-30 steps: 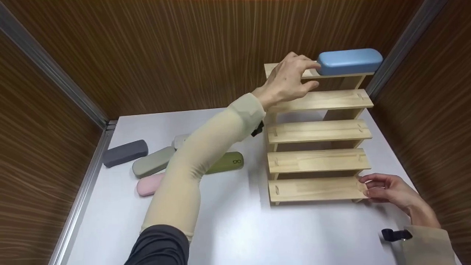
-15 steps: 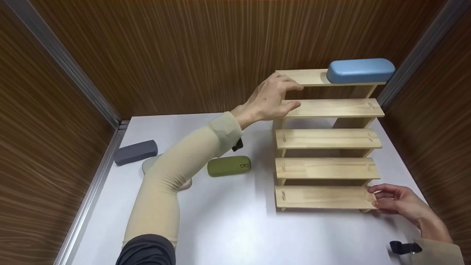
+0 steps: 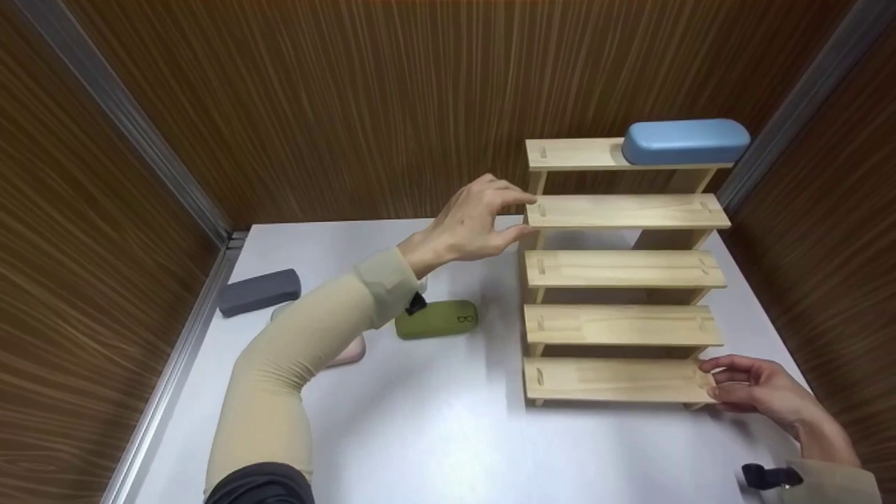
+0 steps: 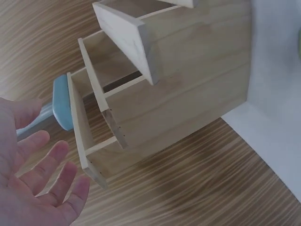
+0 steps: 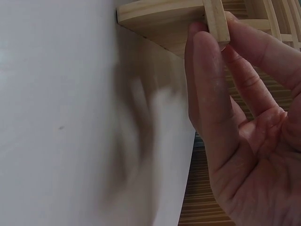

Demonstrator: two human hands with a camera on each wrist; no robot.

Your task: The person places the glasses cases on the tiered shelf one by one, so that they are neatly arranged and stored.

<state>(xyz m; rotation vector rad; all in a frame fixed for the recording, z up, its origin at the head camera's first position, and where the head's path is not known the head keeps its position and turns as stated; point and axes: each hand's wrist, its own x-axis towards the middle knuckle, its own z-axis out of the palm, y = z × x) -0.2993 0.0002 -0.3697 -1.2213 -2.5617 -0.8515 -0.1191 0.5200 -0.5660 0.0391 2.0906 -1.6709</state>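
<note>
A five-tier wooden rack [image 3: 623, 322] stands on the right of the white table. On its top tier, at the right end, lies a blue case [image 3: 686, 142], also seen in the left wrist view [image 4: 61, 102]. The left hand [image 3: 470, 220] is beside the rack's upper left side, fingers extended and holding nothing; in the left wrist view this hand [image 4: 40, 174] has its fingers spread. At the lowest tier's right end, the right hand [image 3: 766, 392] pinches the board; the right wrist view shows that hand [image 5: 249, 108] with thumb and fingers on either side of the board end [image 5: 217, 23].
A green case [image 3: 435, 319] with a glasses mark lies left of the rack. A dark grey case [image 3: 259, 292] is at the far left. The left sleeve partly covers a pink case [image 3: 350, 352] and a grey-green one. Wood-grain walls [image 3: 350, 105] enclose the table.
From beside the blue case, the left hand has moved left and down, away from the top tier. The right hand keeps its hold on the lowest board. The head view has shifted slightly.
</note>
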